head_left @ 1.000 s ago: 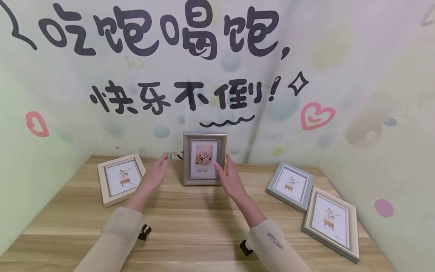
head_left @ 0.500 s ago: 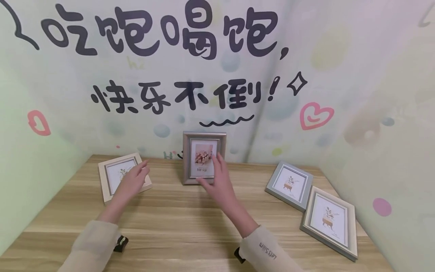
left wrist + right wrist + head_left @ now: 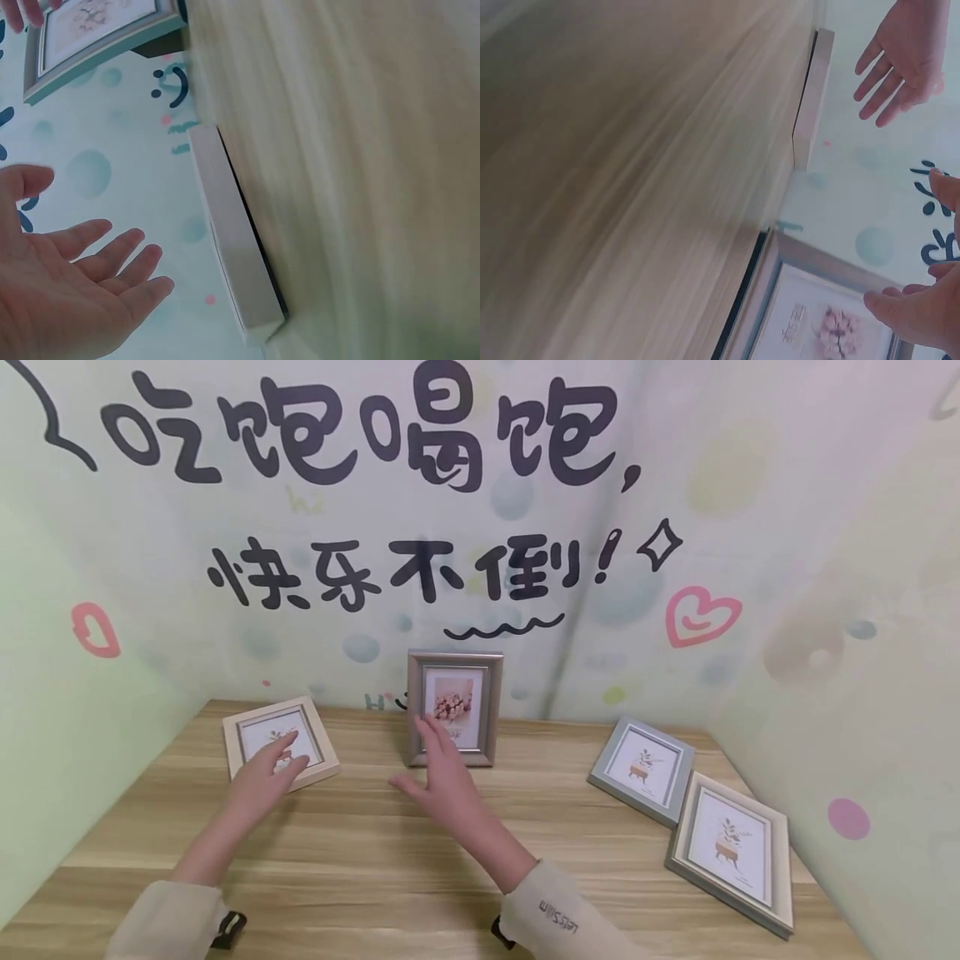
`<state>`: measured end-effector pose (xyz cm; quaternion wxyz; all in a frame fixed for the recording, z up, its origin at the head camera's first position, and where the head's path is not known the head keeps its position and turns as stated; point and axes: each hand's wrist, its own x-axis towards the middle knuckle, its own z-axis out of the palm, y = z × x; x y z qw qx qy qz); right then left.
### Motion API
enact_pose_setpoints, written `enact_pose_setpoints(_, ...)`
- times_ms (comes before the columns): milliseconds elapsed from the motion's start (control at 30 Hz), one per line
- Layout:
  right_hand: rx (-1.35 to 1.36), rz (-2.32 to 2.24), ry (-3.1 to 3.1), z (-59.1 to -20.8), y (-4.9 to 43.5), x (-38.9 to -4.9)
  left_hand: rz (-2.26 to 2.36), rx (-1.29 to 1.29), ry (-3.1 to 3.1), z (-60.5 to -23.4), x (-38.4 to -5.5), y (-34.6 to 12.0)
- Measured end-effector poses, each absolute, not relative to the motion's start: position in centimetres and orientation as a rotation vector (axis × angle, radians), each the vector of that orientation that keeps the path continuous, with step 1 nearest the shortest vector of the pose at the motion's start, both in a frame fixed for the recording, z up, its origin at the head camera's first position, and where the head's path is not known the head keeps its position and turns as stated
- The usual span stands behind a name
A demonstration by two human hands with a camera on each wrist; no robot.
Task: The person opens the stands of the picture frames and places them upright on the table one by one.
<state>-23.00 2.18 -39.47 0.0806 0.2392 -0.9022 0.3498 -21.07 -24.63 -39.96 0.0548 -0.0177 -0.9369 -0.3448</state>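
In the head view my left hand [image 3: 262, 774] hovers over the cream photo frame [image 3: 327, 762] lying flat at the left, hiding part of its plant picture. Its fingers are spread and relaxed in the left wrist view, with air between them and that frame's edge [image 3: 236, 232]. Centre back, a brown-grey photo frame [image 3: 489, 710] with a flower picture stands upright. My right hand [image 3: 450, 793] is in front of its lower left part, fingers extended and holding nothing. The right wrist view shows the same upright frame [image 3: 776, 270] beyond my right fingertips [image 3: 881, 304].
A blue-grey photo frame [image 3: 686, 760] and a second cream photo frame [image 3: 782, 860] lie touching at the right of the wooden table [image 3: 390, 893]. Behind the table rises a wall [image 3: 525, 568] with black lettering; side walls close in left and right.
My left hand has moved left from beside the upright frame to over the left cream frame. My right hand has let go of the upright frame's right edge and shifted left across its front.
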Motion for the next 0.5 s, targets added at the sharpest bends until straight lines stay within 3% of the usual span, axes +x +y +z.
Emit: enact_pose_setpoints(500, 0.855, 1.017, -2.855, -40.6, -2.1, -23.8, -1.005, -0.041, -2.860, -40.6, -19.4, -26.3)
